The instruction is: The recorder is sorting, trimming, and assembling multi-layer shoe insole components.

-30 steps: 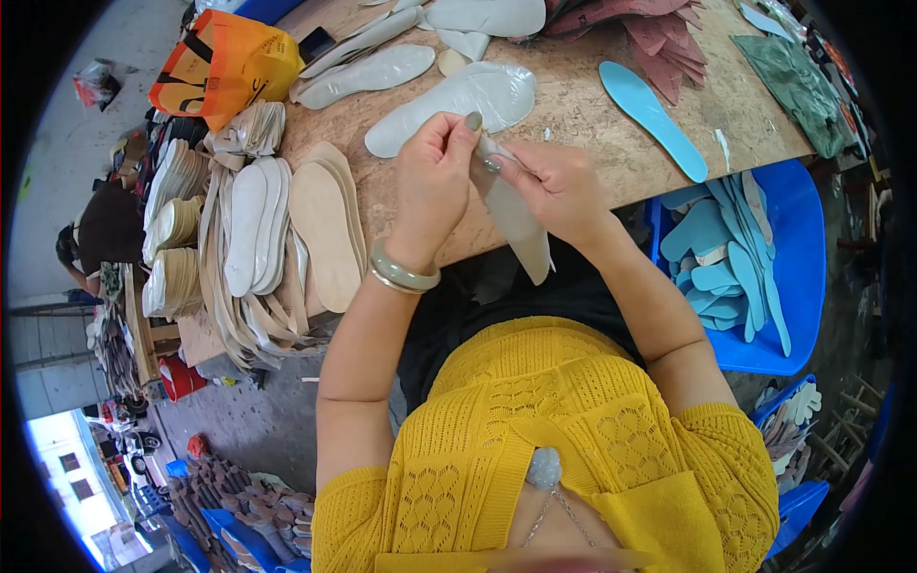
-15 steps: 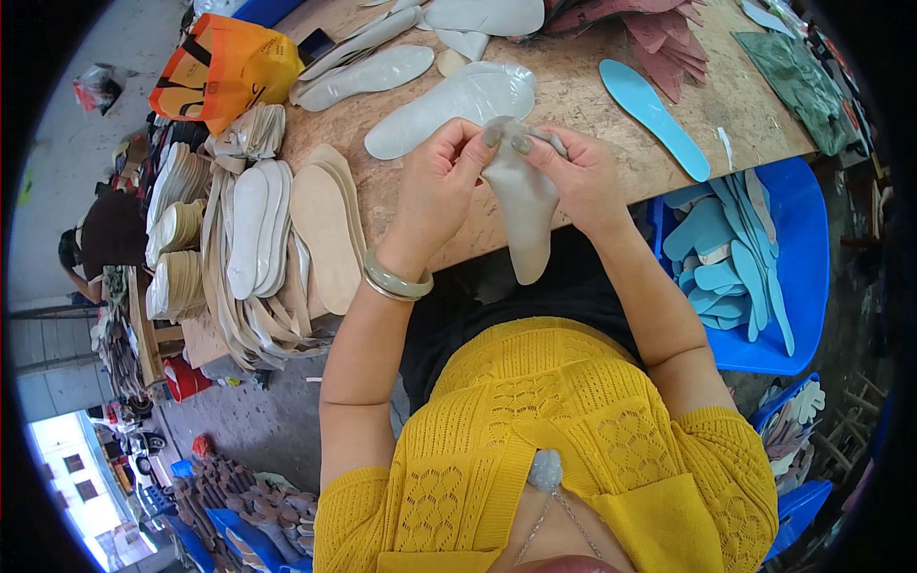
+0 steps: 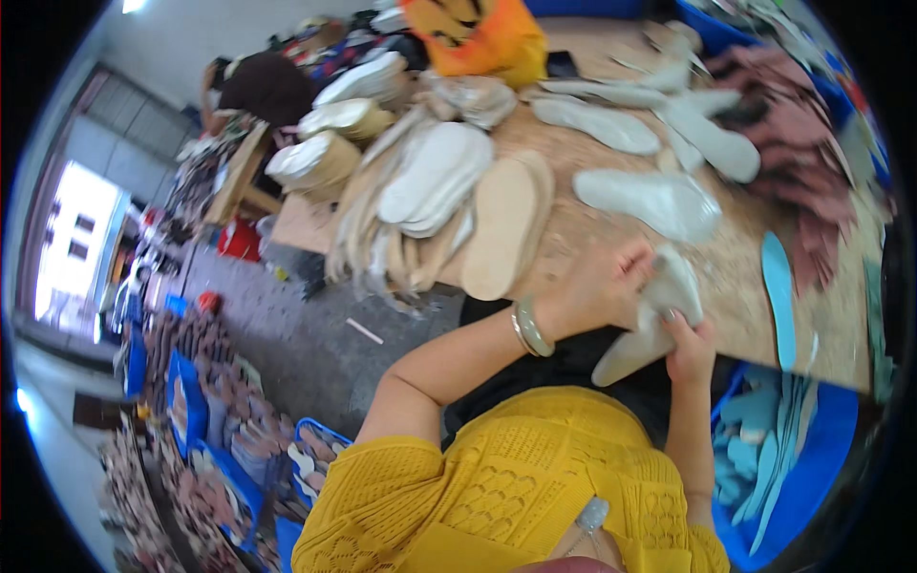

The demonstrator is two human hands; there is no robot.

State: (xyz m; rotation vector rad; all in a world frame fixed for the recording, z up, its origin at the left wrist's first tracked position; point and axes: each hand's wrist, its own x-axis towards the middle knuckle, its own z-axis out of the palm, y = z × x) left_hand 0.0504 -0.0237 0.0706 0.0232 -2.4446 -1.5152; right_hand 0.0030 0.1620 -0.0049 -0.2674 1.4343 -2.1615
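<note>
Closest in, the yellow knit sleeves lead up to both hands, which meet at the near edge of the table. The left hand, a pale bangle on its wrist, is closed around the upper end of a grey insole, fingers curled over its face. The right hand grips the same insole from below, thumb and fingers pinching its edge. The insole hangs tilted over the table's lip, wide end up by the left fingers, narrow end down toward the lap; held this way in the air, both faces stay reachable, and it seems the two hands work at one edge together.

To the right, a blue crate beside the knee holds pale blue insoles, within easy reach of the right arm. One blue insole lies on the table just past the right hand.

Further on, another grey insole lies flat, with more beyond it. Left of that, tan soles and white ones lean in fanned stacks, crowding that side. A heap of dusky pink pieces fills the right. At the far end sits an orange bag, and a second person bends at another bench
</note>
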